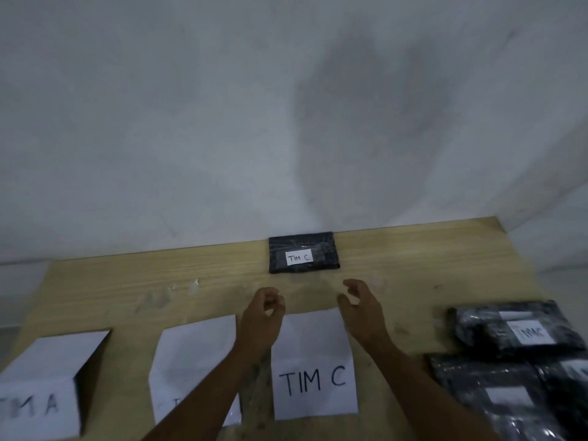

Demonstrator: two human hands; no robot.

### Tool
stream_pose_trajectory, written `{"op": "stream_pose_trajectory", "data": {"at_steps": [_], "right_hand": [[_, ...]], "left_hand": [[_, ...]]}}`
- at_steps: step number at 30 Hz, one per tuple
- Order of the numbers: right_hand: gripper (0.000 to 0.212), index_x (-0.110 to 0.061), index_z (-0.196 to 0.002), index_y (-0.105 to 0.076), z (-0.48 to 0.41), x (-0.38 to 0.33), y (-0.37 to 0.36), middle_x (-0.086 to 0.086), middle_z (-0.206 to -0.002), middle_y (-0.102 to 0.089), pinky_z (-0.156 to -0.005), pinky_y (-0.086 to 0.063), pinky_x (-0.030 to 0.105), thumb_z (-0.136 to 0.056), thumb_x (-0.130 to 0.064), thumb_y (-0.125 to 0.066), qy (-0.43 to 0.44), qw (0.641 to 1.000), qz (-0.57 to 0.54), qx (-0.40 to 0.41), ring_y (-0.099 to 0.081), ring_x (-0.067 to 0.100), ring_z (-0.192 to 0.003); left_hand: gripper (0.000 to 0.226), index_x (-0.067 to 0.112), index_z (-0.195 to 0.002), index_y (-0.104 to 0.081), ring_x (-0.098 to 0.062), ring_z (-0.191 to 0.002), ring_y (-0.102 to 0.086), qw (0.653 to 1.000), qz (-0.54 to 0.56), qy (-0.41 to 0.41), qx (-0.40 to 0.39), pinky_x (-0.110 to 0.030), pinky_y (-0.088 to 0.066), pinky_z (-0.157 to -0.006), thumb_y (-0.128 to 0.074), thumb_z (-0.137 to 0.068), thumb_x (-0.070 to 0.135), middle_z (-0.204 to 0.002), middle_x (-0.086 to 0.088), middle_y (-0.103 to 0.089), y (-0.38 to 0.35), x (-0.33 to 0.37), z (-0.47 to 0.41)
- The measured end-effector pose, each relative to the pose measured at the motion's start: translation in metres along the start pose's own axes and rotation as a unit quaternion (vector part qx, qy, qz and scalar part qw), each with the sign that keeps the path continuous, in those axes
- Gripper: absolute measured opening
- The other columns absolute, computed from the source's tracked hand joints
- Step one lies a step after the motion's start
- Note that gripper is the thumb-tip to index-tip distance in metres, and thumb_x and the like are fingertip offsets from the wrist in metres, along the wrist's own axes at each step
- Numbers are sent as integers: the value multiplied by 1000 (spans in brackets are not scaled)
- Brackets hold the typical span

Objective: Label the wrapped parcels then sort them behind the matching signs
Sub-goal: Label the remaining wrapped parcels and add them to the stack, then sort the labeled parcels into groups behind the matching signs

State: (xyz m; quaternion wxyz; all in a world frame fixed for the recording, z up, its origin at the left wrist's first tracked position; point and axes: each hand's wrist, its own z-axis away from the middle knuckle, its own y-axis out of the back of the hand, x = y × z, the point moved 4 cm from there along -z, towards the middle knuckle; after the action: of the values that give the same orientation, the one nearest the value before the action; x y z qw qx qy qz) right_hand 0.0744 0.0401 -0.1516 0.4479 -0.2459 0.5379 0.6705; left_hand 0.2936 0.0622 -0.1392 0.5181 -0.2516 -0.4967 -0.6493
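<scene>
TIM C parcel [304,252] at desk [159,275] far edge, touching wall | open desk before it | left hand [262,313], right hand [359,305] hover loosely curled, empty

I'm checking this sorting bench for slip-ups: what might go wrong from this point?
1. The left forearm crosses the middle sign and runs beside the TIM C sign; drawing the left hand back low might knock either over.
2. The black parcels piled at the right overlap, their labels blurred or partly hidden, so one might be misread and missorted.
</scene>
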Motion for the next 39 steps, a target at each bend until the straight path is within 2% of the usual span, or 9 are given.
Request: {"op": "stream_pose_trajectory", "data": {"at_steps": [8, 12, 15, 18, 22, 26, 32, 36, 39], "right_hand": [[20, -19, -114, -59, 127, 11, 13, -7, -106, -60, -80, -46, 19, -96, -24, -55, -6, 1000, 8, 4, -58, 11, -101], [10, -21, -101, -63, 191, 27, 29, -10, -96, -62, -75, -43, 12, -93, -20, -58, -2, 1000, -17, 23, -58, 3, -92], [9, -29, -90, -64, 232, 46, 47, -14, -91, -66, -77, -45, 8, -90, -21, -61, -16, 997, -41, 64, -60, -4, -89], [6, -28, -84, -66, 271, 75, 72, -9, -87, -69, -80, -52, 21, -88, -24, -64, -61, 989, -70, 111, -63, -1, -84], [5, -16, -88, -67, 306, 104, 103, -3, -83, -68, -64, -44, 9, -89, -17, -63, -85, 981, -69, 158, -59, 0, -71], [8, -24, -91, -65, 323, 127, 132, -7, -92, -67, -68, -46, 11, -90, -16, -62, -106, 965, -75, 228, -62, 7, -86], [15, -24, -99, -59, 312, 149, 178, 0, -111, -55, -89, -48, 35, -88, -13, -62, -80, 951, 14, 297, -52, 18, -105], [30, -16, -118, -58, 290, 169, 200, 3, -124, -52, -97, -46, 44, -88, -22, -62, -74, 965, 74, 241, -51, 25, -113], [51, -16, -140, -42, 279, 179, 205, 6, -148, -37, -110, -32, 43, -93, -31, -54, -82, 972, 135, 175, -35, 32, -132]], "left_hand": [[11, 24, -106, -55, -5, -94, -60, 993, -42, -70, -85, -7, -43, -68, -57, -95, 22, -96, 11, -61, -13, -4, 105], [10, 25, -103, -59, -10, -91, -64, 982, -61, -83, -157, -29, -54, -77, -55, -95, 27, -98, 8, -68, -34, -14, 158], [9, 26, -103, -59, -5, -91, -66, 971, -60, -88, -214, -29, -54, -78, -55, -95, 27, -98, 8, -70, -54, -17, 189], [9, 22, -102, -59, -5, -91, -66, 953, -76, -82, -280, -29, -55, -81, -55, -95, 27, -100, 4, -70, -79, -13, 216], [11, 25, -100, -59, -13, -96, -64, 936, -89, -75, -333, -39, -53, -89, -57, -93, 33, -102, 3, -66, -106, -7, 235], [13, 28, -103, -57, -11, -99, -62, 931, -103, -80, -340, -39, -54, -89, -55, -93, 36, -107, 7, -62, -132, 1, 252], [16, 26, -106, -53, -14, -102, -60, 938, -90, -29, -334, -42, -53, -93, -58, -92, 32, -108, 7, -58, -179, 11, 266], [37, 20, -114, -51, -16, -94, -60, 948, -23, 59, -312, -34, -56, -75, -66, -86, 38, -111, -3, -61, -208, 11, 262], [42, 21, -110, -50, -18, -99, -62, 953, -1, 98, -288, -38, -57, -81, -69, -82, 46, -114, -4, -61, -225, 8, 256]]}}
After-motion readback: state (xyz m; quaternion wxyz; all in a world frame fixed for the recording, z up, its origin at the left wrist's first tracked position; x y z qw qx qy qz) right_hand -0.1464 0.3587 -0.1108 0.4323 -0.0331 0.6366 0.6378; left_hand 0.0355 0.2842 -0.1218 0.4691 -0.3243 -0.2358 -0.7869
